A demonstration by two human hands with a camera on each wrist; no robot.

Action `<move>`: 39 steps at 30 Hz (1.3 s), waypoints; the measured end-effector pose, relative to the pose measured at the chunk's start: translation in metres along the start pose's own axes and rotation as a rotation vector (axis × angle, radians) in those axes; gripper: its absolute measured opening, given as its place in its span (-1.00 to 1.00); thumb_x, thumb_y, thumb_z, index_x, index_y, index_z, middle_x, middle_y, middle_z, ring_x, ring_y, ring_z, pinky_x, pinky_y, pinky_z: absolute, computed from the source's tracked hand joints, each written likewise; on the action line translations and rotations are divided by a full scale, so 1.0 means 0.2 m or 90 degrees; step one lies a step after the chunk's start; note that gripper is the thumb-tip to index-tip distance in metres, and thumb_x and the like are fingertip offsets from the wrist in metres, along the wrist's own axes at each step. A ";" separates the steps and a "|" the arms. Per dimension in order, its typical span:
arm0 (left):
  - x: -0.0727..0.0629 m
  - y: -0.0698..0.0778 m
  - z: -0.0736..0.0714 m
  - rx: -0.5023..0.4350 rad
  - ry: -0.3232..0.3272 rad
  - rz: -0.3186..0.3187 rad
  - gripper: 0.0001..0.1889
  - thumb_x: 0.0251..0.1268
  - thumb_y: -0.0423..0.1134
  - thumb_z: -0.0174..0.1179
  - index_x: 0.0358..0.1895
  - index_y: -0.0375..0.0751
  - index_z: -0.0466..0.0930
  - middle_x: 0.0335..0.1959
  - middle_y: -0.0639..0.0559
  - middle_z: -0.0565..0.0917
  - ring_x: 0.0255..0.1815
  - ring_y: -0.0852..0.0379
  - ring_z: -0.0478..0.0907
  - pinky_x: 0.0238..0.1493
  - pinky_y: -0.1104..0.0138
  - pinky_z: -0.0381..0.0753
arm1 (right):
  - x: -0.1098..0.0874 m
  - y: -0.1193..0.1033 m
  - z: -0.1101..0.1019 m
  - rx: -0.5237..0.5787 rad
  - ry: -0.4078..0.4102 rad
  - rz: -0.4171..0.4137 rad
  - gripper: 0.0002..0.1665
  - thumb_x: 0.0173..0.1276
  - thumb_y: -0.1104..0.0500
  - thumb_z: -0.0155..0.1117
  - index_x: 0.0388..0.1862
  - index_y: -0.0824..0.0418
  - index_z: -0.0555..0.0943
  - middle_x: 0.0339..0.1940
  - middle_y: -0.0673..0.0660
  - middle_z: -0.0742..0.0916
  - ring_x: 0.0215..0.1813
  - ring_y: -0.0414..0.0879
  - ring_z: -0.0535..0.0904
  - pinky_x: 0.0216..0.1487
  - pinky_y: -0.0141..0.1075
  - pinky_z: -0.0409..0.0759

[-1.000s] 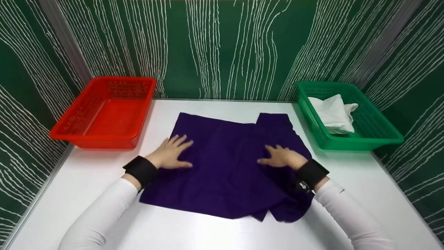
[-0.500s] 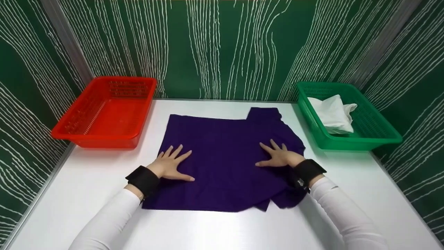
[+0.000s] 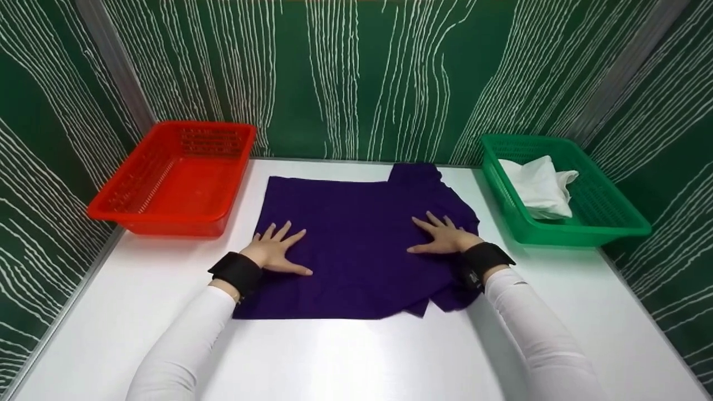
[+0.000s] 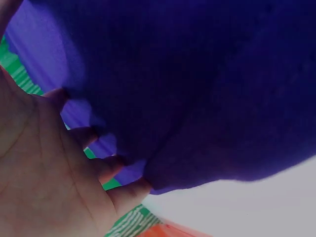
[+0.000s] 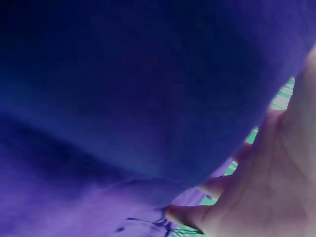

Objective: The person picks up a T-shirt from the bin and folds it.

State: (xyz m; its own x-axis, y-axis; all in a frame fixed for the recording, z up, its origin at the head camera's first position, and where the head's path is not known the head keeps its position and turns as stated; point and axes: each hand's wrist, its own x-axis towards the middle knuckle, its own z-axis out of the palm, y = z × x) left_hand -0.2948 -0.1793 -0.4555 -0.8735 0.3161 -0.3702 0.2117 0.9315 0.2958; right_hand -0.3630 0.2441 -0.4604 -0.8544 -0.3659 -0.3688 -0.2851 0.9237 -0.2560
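Note:
A dark purple T-shirt (image 3: 351,239) lies spread on the white table, its straight hem to the left and a short sleeve (image 3: 413,174) sticking out at the far right. My left hand (image 3: 274,253) rests on its left part with fingers spread. On the right part, my right hand (image 3: 442,236) presses with its fingers fanned out. In the left wrist view the fingertips of my left hand (image 4: 59,163) touch the purple cloth (image 4: 197,98). Small creases show in the cloth by the fingertips of my right hand (image 5: 261,187) in the right wrist view.
A red basket (image 3: 172,218) stands at the back left. At the back right is a green basket (image 3: 585,236) with a folded white cloth (image 3: 537,186) in it. Green walls with white lines enclose the white table (image 3: 345,362) at the back and sides.
Both hands have slid the T-shirt away from me and slightly to the left over the last second. It lies straighter now, its near edge almost level. The baskets stay in place.

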 end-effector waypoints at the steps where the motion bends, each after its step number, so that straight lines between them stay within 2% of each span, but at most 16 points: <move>1: 0.01 0.00 0.00 -0.002 0.000 0.002 0.12 0.18 0.44 0.25 0.70 0.14 -0.13 0.74 -0.20 -0.25 0.72 -0.44 -0.35 0.63 -0.37 -0.23 | 0.00 0.01 0.01 0.004 0.004 -0.006 0.17 0.35 -0.50 0.14 0.73 -0.05 -0.06 0.74 0.35 -0.12 0.66 0.59 -0.29 0.50 0.60 -0.18; 6: 0.00 0.00 0.03 -0.001 0.018 0.016 0.09 0.23 0.42 0.22 0.70 0.08 -0.10 0.73 -0.25 -0.21 0.71 -0.45 -0.30 0.63 -0.37 -0.22 | -0.03 0.03 0.06 0.033 0.054 -0.052 0.06 0.43 -0.38 0.18 0.70 0.09 0.09 0.71 0.42 0.02 0.65 0.59 -0.14 0.56 0.52 -0.10; 9: -0.04 0.00 0.06 0.015 0.036 0.031 0.04 0.29 0.38 0.19 0.68 -0.02 -0.03 0.72 -0.32 -0.13 0.70 -0.48 -0.20 0.64 -0.35 -0.16 | -0.10 0.00 0.09 0.013 0.135 -0.108 -0.10 0.46 -0.26 0.23 0.58 0.21 0.32 0.60 0.47 0.31 0.58 0.54 0.18 0.56 0.38 0.17; 11: -0.09 0.02 0.08 0.027 0.041 0.045 -0.01 0.34 0.36 0.17 0.67 -0.07 0.02 0.70 -0.34 -0.08 0.69 -0.48 -0.14 0.65 -0.33 -0.12 | -0.17 -0.04 0.12 -0.022 0.206 -0.145 -0.24 0.44 -0.19 0.30 0.43 0.26 0.51 0.44 0.44 0.53 0.45 0.45 0.44 0.44 0.28 0.43; 13: -0.15 0.04 0.11 0.037 0.038 0.061 -0.04 0.36 0.34 0.16 0.66 -0.09 0.06 0.70 -0.33 -0.04 0.69 -0.46 -0.10 0.65 -0.30 -0.08 | -0.25 -0.09 0.15 -0.066 0.281 -0.181 -0.35 0.38 -0.18 0.37 0.22 0.28 0.65 0.21 0.35 0.70 0.25 0.33 0.62 0.23 0.20 0.63; 15: -0.20 0.07 0.13 0.045 0.030 0.075 -0.05 0.36 0.33 0.17 0.65 -0.10 0.08 0.70 -0.32 -0.01 0.69 -0.44 -0.07 0.65 -0.30 -0.05 | -0.33 -0.12 0.18 -0.105 0.330 -0.197 -0.39 0.30 -0.21 0.44 0.07 0.25 0.71 0.03 0.26 0.76 0.10 0.23 0.69 0.04 0.13 0.71; 17: -0.23 0.09 0.14 0.049 0.024 0.081 -0.04 0.35 0.33 0.19 0.65 -0.09 0.08 0.70 -0.30 -0.01 0.69 -0.43 -0.07 0.64 -0.30 -0.03 | -0.39 -0.13 0.21 -0.131 0.342 -0.202 -0.35 0.23 -0.26 0.47 0.02 0.24 0.72 -0.04 0.22 0.76 0.03 0.20 0.70 -0.05 0.11 0.73; 19: -0.25 0.09 0.14 0.048 0.026 0.083 -0.04 0.33 0.31 0.22 0.66 -0.06 0.08 0.70 -0.29 -0.01 0.69 -0.43 -0.07 0.63 -0.32 -0.03 | -0.43 -0.13 0.22 -0.135 0.320 -0.193 -0.28 0.20 -0.29 0.48 0.06 0.25 0.71 0.00 0.25 0.75 0.05 0.24 0.69 -0.03 0.13 0.73; 22: -0.25 0.08 0.14 0.036 0.032 0.074 -0.03 0.31 0.31 0.23 0.66 -0.01 0.06 0.71 -0.27 -0.03 0.70 -0.44 -0.11 0.62 -0.35 -0.05 | -0.45 -0.11 0.22 -0.103 0.237 -0.168 -0.13 0.22 -0.34 0.44 0.27 0.26 0.63 0.23 0.36 0.67 0.25 0.39 0.59 0.15 0.24 0.65; 24: -0.25 0.07 0.15 0.027 0.034 0.069 -0.03 0.31 0.32 0.23 0.66 0.02 0.05 0.72 -0.25 -0.05 0.70 -0.45 -0.13 0.62 -0.36 -0.06 | -0.45 -0.09 0.22 -0.060 0.175 -0.152 -0.02 0.22 -0.36 0.43 0.42 0.23 0.52 0.42 0.42 0.54 0.41 0.49 0.45 0.30 0.33 0.53; 27: -0.24 0.06 0.16 0.018 0.031 0.065 -0.02 0.29 0.35 0.23 0.67 0.06 0.04 0.73 -0.23 -0.08 0.71 -0.45 -0.17 0.62 -0.37 -0.08 | -0.44 -0.05 0.22 -0.011 0.107 -0.152 0.13 0.19 -0.36 0.46 0.57 0.20 0.34 0.59 0.47 0.32 0.55 0.59 0.19 0.43 0.44 0.31; 29: -0.24 0.05 0.16 0.014 0.032 0.065 -0.01 0.28 0.36 0.23 0.67 0.07 0.04 0.73 -0.23 -0.08 0.71 -0.44 -0.18 0.61 -0.38 -0.08 | -0.43 -0.03 0.22 0.005 0.085 -0.159 0.19 0.17 -0.34 0.50 0.62 0.19 0.26 0.64 0.47 0.23 0.59 0.61 0.08 0.47 0.49 0.19; 34: -0.22 0.04 0.16 0.012 0.033 0.055 0.00 0.27 0.37 0.23 0.67 0.08 0.03 0.73 -0.21 -0.09 0.71 -0.44 -0.19 0.61 -0.39 -0.10 | -0.41 0.01 0.22 0.017 0.054 -0.168 0.23 0.19 -0.31 0.50 0.67 0.13 0.14 0.70 0.41 0.11 0.65 0.57 -0.05 0.46 0.60 -0.01; 39: -0.20 0.03 0.15 0.017 0.027 0.046 0.01 0.26 0.39 0.22 0.68 0.10 0.00 0.74 -0.19 -0.11 0.72 -0.43 -0.20 0.62 -0.38 -0.10 | -0.38 0.05 0.19 0.048 0.016 -0.176 0.20 0.26 -0.28 0.45 0.68 0.12 0.10 0.72 0.38 0.02 0.68 0.53 -0.17 0.50 0.59 -0.18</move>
State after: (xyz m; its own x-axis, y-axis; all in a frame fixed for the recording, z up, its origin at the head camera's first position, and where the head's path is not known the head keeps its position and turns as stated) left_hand -0.2464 -0.1811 -0.4654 -0.8732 0.3755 -0.3107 0.2859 0.9109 0.2974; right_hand -0.2841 0.2758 -0.4693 -0.7596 -0.5985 -0.2546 -0.4761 0.7783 -0.4092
